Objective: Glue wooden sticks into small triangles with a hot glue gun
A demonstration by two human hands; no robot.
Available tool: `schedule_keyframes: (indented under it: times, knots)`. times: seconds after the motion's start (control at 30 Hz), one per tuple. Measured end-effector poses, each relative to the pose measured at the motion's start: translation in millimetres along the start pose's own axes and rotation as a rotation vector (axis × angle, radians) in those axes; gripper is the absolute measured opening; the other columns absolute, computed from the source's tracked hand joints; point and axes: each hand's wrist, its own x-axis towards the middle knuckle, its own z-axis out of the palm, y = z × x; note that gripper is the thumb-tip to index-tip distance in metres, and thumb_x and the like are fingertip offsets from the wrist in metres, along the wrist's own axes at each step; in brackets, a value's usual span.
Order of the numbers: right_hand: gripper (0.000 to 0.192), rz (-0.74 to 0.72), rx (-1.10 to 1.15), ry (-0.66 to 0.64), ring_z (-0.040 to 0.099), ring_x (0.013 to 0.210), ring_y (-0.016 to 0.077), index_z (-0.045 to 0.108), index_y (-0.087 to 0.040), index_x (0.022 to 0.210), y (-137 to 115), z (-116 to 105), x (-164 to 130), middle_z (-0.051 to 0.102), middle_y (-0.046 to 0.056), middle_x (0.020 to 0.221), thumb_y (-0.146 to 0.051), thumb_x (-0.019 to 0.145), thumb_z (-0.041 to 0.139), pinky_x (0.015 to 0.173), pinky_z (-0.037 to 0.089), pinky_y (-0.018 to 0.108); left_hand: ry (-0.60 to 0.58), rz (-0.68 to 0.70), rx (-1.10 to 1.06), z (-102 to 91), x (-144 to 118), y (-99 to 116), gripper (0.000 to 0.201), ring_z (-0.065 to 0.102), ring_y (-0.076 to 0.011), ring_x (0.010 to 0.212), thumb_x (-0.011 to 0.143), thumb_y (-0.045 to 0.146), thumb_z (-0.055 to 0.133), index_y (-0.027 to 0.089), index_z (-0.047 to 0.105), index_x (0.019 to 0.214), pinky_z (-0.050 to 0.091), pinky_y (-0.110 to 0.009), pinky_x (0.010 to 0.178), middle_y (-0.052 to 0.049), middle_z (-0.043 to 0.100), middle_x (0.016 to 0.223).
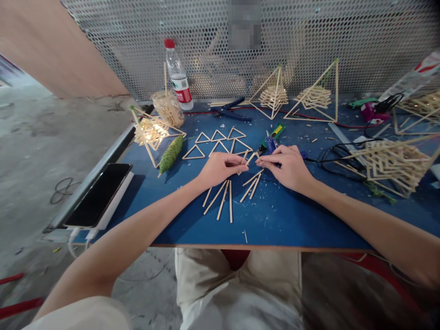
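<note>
Over the middle of the blue table, my left hand (224, 167) pinches a thin wooden stick (250, 159) near its lower end. My right hand (286, 166) has its fingertips closed at the top of the same piece, where a second short stick seems to meet it at an angle; the joint is partly behind the fingers. Below the hands lie several loose wooden sticks (222, 201), fanned out, and a shorter group (252, 187) beside them. Just beyond my left hand, several small stick triangles (194, 151) rest flat. A blue glue gun (271, 143) lies behind my right hand.
A green-handled cutter (277, 131) and blue pliers (233, 110) lie farther back. Pyramid-shaped stick frames (273, 97) stand along the perforated metal panel (137, 50). At left are a water bottle (179, 78), green yarn (172, 155) and a phone (101, 195); cables (323, 160) run at right.
</note>
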Motion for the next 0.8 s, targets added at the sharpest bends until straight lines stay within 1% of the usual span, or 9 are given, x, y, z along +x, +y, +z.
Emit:
schedule_keyframes:
  times: [0.07, 0.2, 0.3, 0.43, 0.63, 0.73, 0.8]
  knots:
    - [0.028, 0.007, 0.005, 0.004, 0.066, 0.090, 0.0250, 0.091, -0.034, 0.114, -0.4, 0.1, 0.2, 0.081, 0.007, 0.094, -0.043, 0.113, 0.065, 0.092, 0.040, 0.046, 0.001, -0.001, -0.002, 0.0, 0.1, -0.4, 0.028, 0.058, -0.0119, 0.063, 0.089, 0.047, 0.085, 0.019, 0.085, 0.090, 0.048, -0.027, 0.064, -0.001, 0.077, 0.073]
    - [0.022, 0.007, 0.009, 0.005, 0.066, 0.091, 0.0248, 0.092, -0.034, 0.113, -2.5, -0.9, 0.7, 0.081, 0.007, 0.093, -0.039, 0.110, 0.070, 0.092, 0.040, 0.046, 0.008, 0.002, 0.004, 0.5, 0.6, -2.4, 0.028, 0.056, -0.0119, 0.062, 0.088, 0.048, 0.086, 0.019, 0.086, 0.088, 0.047, -0.028, 0.064, -0.001, 0.077, 0.074]
    - [0.023, 0.009, -0.006, 0.019, 0.065, 0.090, 0.0254, 0.092, -0.033, 0.114, -2.7, -0.6, 1.1, 0.080, 0.007, 0.090, -0.043, 0.108, 0.073, 0.091, 0.040, 0.046, 0.014, 0.004, 0.010, 1.0, 0.9, -3.4, 0.029, 0.056, -0.0116, 0.062, 0.089, 0.049, 0.085, 0.019, 0.086, 0.089, 0.047, -0.028, 0.064, -0.001, 0.078, 0.075]
    - [0.026, -0.009, -0.017, 0.049, 0.063, 0.090, 0.0257, 0.092, -0.032, 0.113, -1.3, 0.8, 1.1, 0.080, 0.007, 0.088, -0.047, 0.108, 0.072, 0.090, 0.040, 0.047, 0.017, 0.003, 0.001, 1.4, 1.0, -3.2, 0.029, 0.056, -0.0117, 0.062, 0.089, 0.048, 0.085, 0.019, 0.086, 0.089, 0.046, -0.028, 0.064, -0.001, 0.077, 0.074]
    - [0.021, -0.069, -0.040, 0.016, 0.062, 0.092, 0.0264, 0.091, -0.035, 0.115, -5.6, -1.9, 0.1, 0.088, 0.003, 0.098, -0.039, 0.109, 0.071, 0.091, 0.038, 0.048, 0.014, 0.001, -0.005, 2.2, 1.0, -2.8, 0.029, 0.057, -0.0121, 0.062, 0.088, 0.048, 0.085, 0.019, 0.087, 0.090, 0.047, -0.028, 0.064, -0.001, 0.078, 0.075]
    - [0.022, -0.074, -0.057, 0.003, 0.062, 0.093, 0.0262, 0.091, -0.037, 0.117, -6.3, -1.9, 0.3, 0.088, 0.003, 0.098, -0.038, 0.110, 0.069, 0.091, 0.037, 0.048, 0.024, 0.003, 0.006, 2.4, 1.1, -2.2, 0.029, 0.057, -0.0119, 0.062, 0.087, 0.048, 0.085, 0.019, 0.087, 0.089, 0.047, -0.029, 0.063, -0.002, 0.079, 0.075]
    - [0.023, -0.059, -0.056, 0.002, 0.063, 0.091, 0.0254, 0.091, -0.036, 0.116, -4.5, -1.0, 0.6, 0.086, 0.005, 0.095, -0.040, 0.110, 0.069, 0.091, 0.037, 0.048, 0.029, 0.001, 0.005, 2.2, 1.1, -1.4, 0.028, 0.058, -0.0122, 0.062, 0.087, 0.048, 0.085, 0.019, 0.087, 0.089, 0.048, -0.029, 0.064, -0.002, 0.080, 0.075]
